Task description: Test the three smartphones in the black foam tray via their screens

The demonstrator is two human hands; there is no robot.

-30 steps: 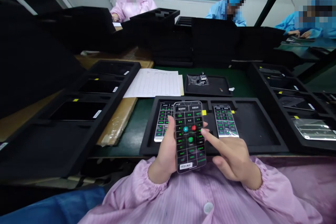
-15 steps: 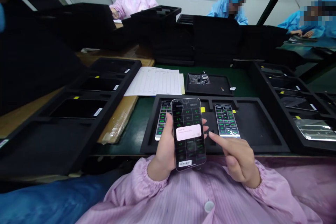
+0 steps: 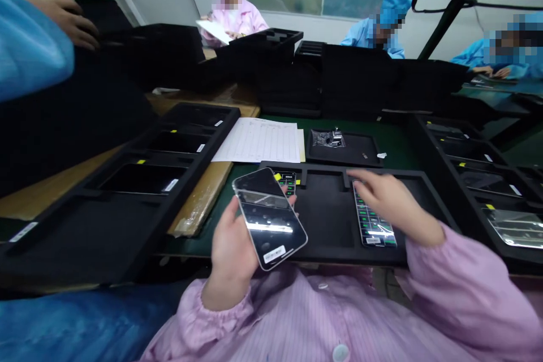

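My left hand holds a smartphone tilted to the left, its glossy screen dark and carrying a small barcode label near the lower end. My right hand is open above the top of a second smartphone, which lies in a black foam tray with green test tiles lit on its screen. A third phone in the same tray is mostly hidden behind the held phone.
A long foam tray of dark phones lies to the left, and another lies to the right. A printed sheet and a small black tray with a plastic bag sit ahead on the green mat. A co-worker's hand enters at upper left.
The held phone's screen has gone dark, and my left hand has moved it left and tilted it. My right hand has moved up the tray phone. A co-worker's blue sleeve has come in at upper left.
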